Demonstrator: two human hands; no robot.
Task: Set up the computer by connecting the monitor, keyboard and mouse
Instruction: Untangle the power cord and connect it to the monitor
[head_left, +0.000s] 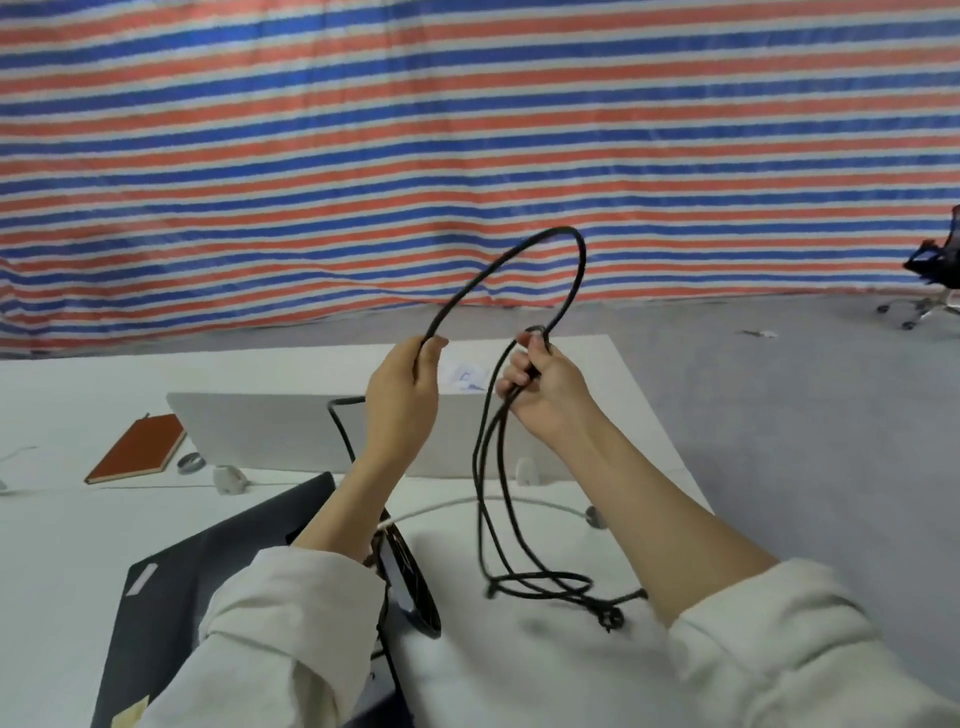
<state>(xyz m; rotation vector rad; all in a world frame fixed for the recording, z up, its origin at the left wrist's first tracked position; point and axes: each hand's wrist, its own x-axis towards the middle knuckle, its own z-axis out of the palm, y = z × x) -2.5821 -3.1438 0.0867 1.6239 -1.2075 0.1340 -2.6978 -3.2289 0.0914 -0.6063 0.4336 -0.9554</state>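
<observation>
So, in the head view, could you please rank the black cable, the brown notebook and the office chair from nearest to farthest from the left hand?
1. Black cable: gripped in the left hand.
2. Brown notebook: on the table, far left.
3. Office chair: on the floor, far right.

No text, brand or number can be read anywhere. A pale label (141, 578) sits near the far left corner of the dark flat panel (218, 582) on the white table (545, 670), but it looks blank. Toward the table's far edge lies a small paper (466, 375) with faint bluish marks, possibly print, too blurred to make out.
</observation>
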